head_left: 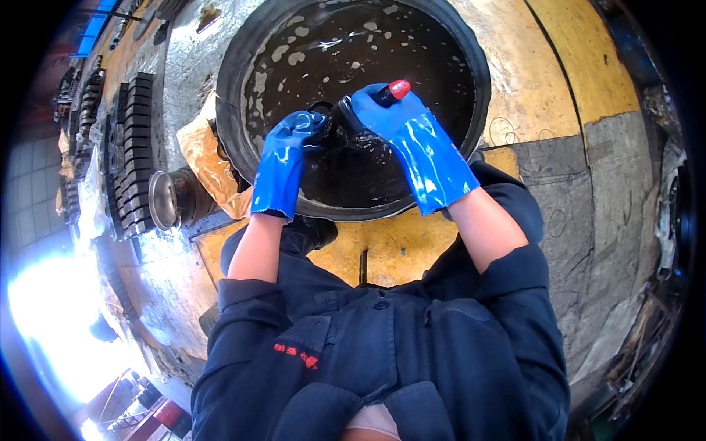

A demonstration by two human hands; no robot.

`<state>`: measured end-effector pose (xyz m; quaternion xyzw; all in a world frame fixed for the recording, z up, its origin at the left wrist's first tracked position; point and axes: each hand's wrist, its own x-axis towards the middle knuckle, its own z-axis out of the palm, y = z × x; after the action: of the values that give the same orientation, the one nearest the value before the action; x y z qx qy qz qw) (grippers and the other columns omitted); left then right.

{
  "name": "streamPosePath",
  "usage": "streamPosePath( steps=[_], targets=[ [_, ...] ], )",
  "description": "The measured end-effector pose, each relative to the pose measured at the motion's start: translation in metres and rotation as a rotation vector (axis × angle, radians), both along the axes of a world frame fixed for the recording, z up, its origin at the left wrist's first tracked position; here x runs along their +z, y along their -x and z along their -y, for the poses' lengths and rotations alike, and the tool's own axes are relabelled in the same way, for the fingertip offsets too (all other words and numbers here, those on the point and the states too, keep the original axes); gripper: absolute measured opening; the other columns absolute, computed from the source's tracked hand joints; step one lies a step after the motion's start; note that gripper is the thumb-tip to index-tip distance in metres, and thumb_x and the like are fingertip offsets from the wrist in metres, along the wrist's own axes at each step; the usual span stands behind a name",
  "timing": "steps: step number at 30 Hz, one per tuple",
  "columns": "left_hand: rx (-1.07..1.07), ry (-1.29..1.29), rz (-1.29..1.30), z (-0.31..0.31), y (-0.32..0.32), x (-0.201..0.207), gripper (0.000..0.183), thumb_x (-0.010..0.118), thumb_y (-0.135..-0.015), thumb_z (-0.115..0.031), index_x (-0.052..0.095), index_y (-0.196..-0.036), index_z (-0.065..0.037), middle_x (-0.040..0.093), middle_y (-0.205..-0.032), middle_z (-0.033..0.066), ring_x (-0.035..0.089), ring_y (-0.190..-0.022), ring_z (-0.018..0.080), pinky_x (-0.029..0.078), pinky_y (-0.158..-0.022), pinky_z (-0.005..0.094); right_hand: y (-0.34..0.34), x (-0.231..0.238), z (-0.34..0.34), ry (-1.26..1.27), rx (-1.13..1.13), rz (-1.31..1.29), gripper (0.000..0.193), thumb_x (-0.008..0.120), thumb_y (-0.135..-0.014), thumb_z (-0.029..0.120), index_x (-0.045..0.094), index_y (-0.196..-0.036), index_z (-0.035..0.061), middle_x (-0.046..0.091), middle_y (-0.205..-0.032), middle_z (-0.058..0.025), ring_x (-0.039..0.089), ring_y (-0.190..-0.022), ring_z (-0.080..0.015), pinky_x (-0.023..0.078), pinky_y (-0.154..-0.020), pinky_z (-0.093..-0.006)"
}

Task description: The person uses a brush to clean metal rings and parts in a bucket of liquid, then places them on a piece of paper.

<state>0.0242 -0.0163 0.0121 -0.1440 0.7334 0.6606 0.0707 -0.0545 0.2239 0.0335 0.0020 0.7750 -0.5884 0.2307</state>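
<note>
Over 1 black tub [229, 103], 2 blue-gloved hands [294, 131] [388, 116], 1 red-tipped handle [398, 90]

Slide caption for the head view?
Gloved right hand gripping red-tipped handle, left hand alongside, above tub of dark liquid.

A black handle [384, 95] with a rounded red end [399, 89] is slanting up toward the far right, being gripped over the middle of a round black tub [232, 125]. To its left, a dark piece [317, 134] is being held low over the liquid, its full shape hard to tell. The tub is standing upright, holding dark liquid [437, 81] with pale foam [296, 57] patching its far left surface
</note>
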Motion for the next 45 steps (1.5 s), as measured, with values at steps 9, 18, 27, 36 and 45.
streamPosePath(
  steps=[9, 18, 27, 36, 45],
  targets=[
    [0.062, -0.024, 0.026, -0.004, -0.003, 0.009, 0.037, 0.064, -0.113, -0.027, 0.077, -0.136, -0.001, 0.082, -0.127, 0.0133, 0.078, -0.119, 0.0254, 0.062, -0.103, 0.0409, -0.002, -0.042, -0.001, -0.104, 0.12, 0.159, 0.037, 0.07, -0.105, 0.039, 0.084, -0.113, 0.0059, 0.082, -0.098, -0.0109, 0.074, -0.092, -0.022, 0.058, -0.087, -0.0386],
    [0.096, 0.041, 0.032, -0.008, 0.007, 0.002, 0.037, 0.067, -0.112, -0.028, 0.078, -0.134, 0.0, 0.083, -0.124, 0.0113, 0.077, -0.116, 0.0226, 0.06, -0.102, 0.0373, -0.008, -0.027, 0.0, -0.26, 0.065, 0.034, 0.033, 0.074, -0.097, 0.045, 0.085, -0.106, 0.0154, 0.085, -0.105, -0.0161, 0.08, -0.104, -0.0396, 0.063, -0.094, -0.0431],
    [0.024, 0.016, 0.008, -0.009, 0.003, 0.004, 0.028, 0.065, -0.112, -0.018, 0.08, -0.129, -0.001, 0.083, -0.121, 0.0117, 0.079, -0.111, 0.0218, 0.061, -0.102, 0.036, -0.025, -0.023, 0.025, -0.439, 0.201, -0.366, 0.031, 0.072, -0.1, 0.051, 0.081, -0.11, 0.0226, 0.083, -0.107, -0.015, 0.079, -0.103, -0.0405, 0.063, -0.092, -0.0526],
    [0.038, -0.031, 0.031, -0.015, 0.003, 0.014, 0.029, 0.07, -0.111, -0.022, 0.082, -0.126, 0.0, 0.083, -0.111, 0.007, 0.075, -0.101, 0.0156, 0.058, -0.095, 0.0304, -0.023, -0.031, 0.029, -0.619, 0.398, -0.529, 0.023, 0.068, -0.105, 0.041, 0.078, -0.119, 0.0251, 0.082, -0.11, -0.009, 0.078, -0.107, -0.0372, 0.064, -0.088, -0.0503],
    [0.017, 0.268, 0.064, -0.002, 0.004, -0.008, 0.036, 0.068, -0.114, -0.032, 0.081, -0.128, -0.001, 0.083, -0.117, 0.0083, 0.077, -0.108, 0.0193, 0.058, -0.096, 0.0346, -0.024, -0.043, 0.014, -0.283, 0.214, -0.701, 0.019, 0.074, -0.098, 0.038, 0.077, -0.109, 0.0224, 0.082, -0.101, -0.0077, 0.08, -0.1, -0.0367, 0.062, -0.081, -0.0501]
  ],
)
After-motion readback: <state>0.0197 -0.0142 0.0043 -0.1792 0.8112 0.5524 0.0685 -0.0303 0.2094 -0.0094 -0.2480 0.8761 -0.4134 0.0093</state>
